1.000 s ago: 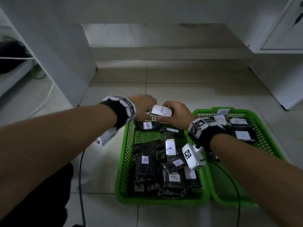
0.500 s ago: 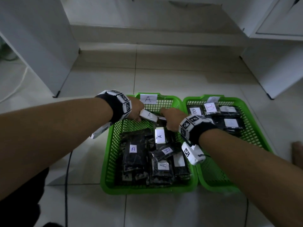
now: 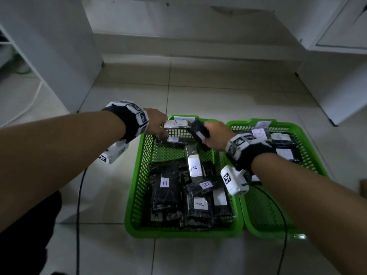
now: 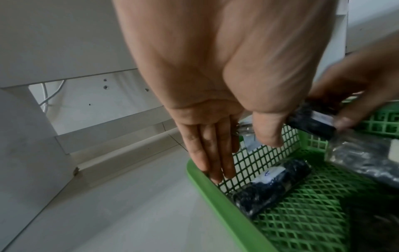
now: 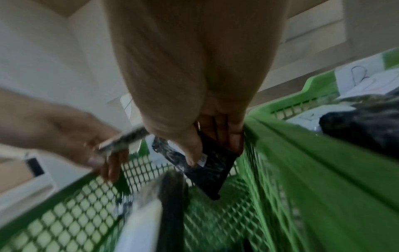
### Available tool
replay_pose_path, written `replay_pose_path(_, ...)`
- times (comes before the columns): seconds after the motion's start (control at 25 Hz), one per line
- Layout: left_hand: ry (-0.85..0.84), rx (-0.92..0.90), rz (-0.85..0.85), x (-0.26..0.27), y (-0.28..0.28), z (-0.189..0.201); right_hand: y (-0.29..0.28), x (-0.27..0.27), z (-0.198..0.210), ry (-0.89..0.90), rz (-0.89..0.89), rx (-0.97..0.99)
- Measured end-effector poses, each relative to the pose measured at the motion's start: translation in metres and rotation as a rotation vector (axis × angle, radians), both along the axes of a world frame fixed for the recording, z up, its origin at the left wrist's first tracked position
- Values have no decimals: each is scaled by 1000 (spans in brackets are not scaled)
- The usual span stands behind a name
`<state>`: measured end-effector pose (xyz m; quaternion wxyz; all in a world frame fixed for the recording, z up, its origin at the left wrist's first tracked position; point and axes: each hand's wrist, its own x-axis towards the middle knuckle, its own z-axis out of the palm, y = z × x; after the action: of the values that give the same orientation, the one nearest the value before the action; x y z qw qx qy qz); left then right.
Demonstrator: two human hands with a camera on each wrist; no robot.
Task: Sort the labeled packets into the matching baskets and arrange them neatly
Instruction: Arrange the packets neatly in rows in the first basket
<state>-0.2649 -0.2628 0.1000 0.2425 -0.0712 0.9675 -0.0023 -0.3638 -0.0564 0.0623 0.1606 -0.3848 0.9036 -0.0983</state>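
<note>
Left hand (image 3: 156, 124) pinches an A-labelled packet (image 3: 175, 124); right hand (image 3: 215, 135) grips a black packet (image 3: 199, 133), label mostly hidden, above the left basket (image 3: 139, 183).

Head view: set high, facing forward and down over both forearms onto two green baskets side by side on the floor, left basket (image 3: 179, 231) and right basket (image 3: 256, 229). Left wrist view: close range, looking along the left hand (image 4: 215, 102) to the left basket's far corner. Right wrist view: close range, blurred, looking along the right hand (image 5: 194, 85) at the same far end. Both wrist views share that wall, and each shows the other hand.
</note>
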Motion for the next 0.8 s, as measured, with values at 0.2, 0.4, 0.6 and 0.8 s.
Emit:
replay_pose_path(0.2,-15,15,14,3,6,0,11,-21,32,-329,-256,-158)
replay_pose_path(0.4,-163,-79,-149,9,11,-2,32,-19,43,-1002,-512,-440)
replay_pose_path(0.6,-302,-189,-247,13,23,-19,37,-22,46,-1067,-490,-513)
replay_pose_path(0.8,-157,-139,-305,12,22,-27,29,-23,40,-734,-510,-506)
